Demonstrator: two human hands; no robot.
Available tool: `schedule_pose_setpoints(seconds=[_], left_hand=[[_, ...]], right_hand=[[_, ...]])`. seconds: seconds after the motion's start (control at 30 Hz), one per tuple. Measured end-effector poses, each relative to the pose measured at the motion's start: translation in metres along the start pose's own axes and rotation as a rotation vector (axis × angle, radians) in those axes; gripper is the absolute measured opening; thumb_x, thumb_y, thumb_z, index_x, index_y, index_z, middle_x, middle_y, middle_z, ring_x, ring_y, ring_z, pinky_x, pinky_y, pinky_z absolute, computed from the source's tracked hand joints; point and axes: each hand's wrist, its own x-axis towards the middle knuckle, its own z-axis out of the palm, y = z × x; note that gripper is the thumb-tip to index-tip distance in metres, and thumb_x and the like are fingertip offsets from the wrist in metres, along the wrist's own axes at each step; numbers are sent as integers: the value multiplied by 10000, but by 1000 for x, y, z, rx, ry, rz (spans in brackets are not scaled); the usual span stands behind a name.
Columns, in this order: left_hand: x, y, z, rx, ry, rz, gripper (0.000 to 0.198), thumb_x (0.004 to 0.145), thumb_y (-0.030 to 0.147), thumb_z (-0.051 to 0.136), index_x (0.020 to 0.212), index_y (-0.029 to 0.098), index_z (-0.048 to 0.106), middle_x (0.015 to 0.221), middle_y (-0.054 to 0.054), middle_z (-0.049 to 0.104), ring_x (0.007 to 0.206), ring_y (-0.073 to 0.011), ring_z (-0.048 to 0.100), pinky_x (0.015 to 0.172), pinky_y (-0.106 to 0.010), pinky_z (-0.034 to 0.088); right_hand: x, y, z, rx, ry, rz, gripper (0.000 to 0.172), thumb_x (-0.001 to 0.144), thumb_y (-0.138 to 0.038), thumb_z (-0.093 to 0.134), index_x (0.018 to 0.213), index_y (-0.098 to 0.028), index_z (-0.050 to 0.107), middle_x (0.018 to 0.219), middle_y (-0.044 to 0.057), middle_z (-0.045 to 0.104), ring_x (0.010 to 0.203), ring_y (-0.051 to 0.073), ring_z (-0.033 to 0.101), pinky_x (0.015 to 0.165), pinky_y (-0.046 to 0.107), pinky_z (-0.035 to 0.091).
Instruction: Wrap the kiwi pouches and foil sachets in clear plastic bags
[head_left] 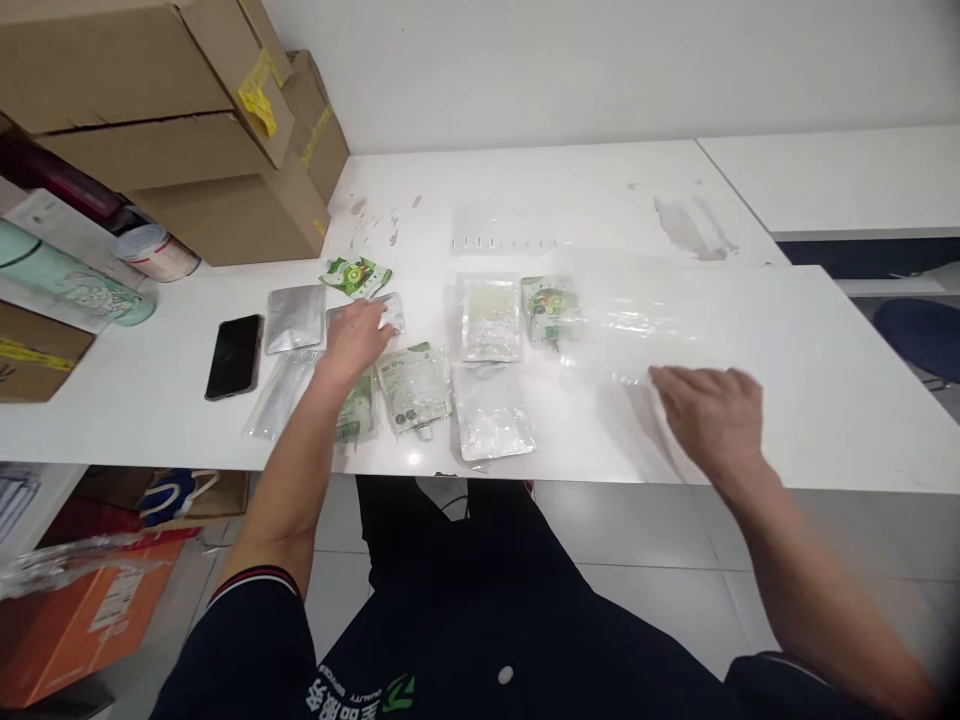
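On the left part of the table, my left hand [358,335] rests with its fingers apart over a silver pouch [392,313]. My right hand [709,415] is closed at the edge of a clear plastic bag [626,320], slightly blurred. Between the hands lie a pale green packet [490,318], a green fruit-print pouch [551,308] and a white-silver pouch in clear plastic [493,412]. Nearer the front edge is a spouted pouch [416,388], beside a green pouch [355,412] partly under my left forearm. Another green pouch [355,275] lies behind my left hand.
A phone [235,357], a silver pouch [295,319] and a clear bag [279,395] lie at the left. Cardboard boxes [225,190], a tin [156,251] and a mint bottle [71,280] stand beyond. A flat clear bag [502,230] lies toward the back of the white table [825,400].
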Motion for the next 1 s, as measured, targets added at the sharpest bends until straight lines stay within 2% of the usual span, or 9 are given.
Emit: schedule_pose_setpoints(seconds=[0.1,0.2,0.33,0.43,0.57,0.67,0.77,0.87,1.0], left_hand=[[29,-33,3,214,-296,-2,419,746,267,625,1153,172,648,1160,-134,674,1120,-305,594,913,-362,477],[46,-36,13,320,-396,31,481,729,257,607,1197,145,604,1151,-159,682,1070,-303,616,851,-330,479],[49,-23,34,444,-276,28,505,819,166,473,1281,-38,494,1165,-331,631,1066,-376,634,857,-416,463],[45,-19,41,451,-170,-2,448,872,119,372,1271,-46,490,1124,-332,640,1066,-381,644,860,-439,463],[39,-10,11,404,-8,-101,439,951,160,227,1240,27,530,1055,-238,665,1019,-339,652,832,-422,479],[21,29,-24,292,263,-94,443,1006,279,219,1250,76,528,1025,-166,657,949,-278,629,811,-392,477],[-15,101,-35,171,399,162,447,1023,266,200,1197,104,578,979,-152,651,844,-228,592,727,-365,462],[-56,180,-13,46,279,559,460,1033,255,194,1244,121,581,1023,-170,658,858,-242,607,680,-373,457],[-91,244,27,-61,131,810,443,1026,212,213,1256,133,584,1170,-194,646,997,-289,628,731,-408,467]], right_hand=[[-41,-14,22,18,-36,-17,312,964,-238,471,1132,-206,732,1154,84,736,982,287,671,939,470,451],[-60,-19,29,50,-64,-9,343,960,-215,460,1217,-205,687,1259,82,690,1108,281,623,947,424,459],[-63,-25,23,61,-114,30,373,976,-220,415,1281,-204,629,1337,92,638,1198,289,565,945,429,470],[-64,-32,18,50,-154,75,384,989,-235,388,1301,-203,609,1363,99,618,1225,314,546,925,460,483],[-70,-38,6,69,-212,136,395,1010,-287,359,1313,-203,598,1382,114,599,1243,356,534,919,534,491],[-71,-37,-12,243,-226,181,467,985,-478,434,1336,-210,584,1388,149,581,1262,394,515,930,585,494],[-57,-39,-36,644,-120,333,605,953,-590,449,1457,-256,458,1286,141,632,1151,333,601,910,547,535],[-30,-53,-55,1176,-66,489,630,964,-628,374,1506,-306,356,1181,92,664,948,237,680,816,458,596],[0,-70,-57,1555,-121,625,515,898,-629,527,1264,-270,579,1126,58,665,944,208,671,764,366,615]])
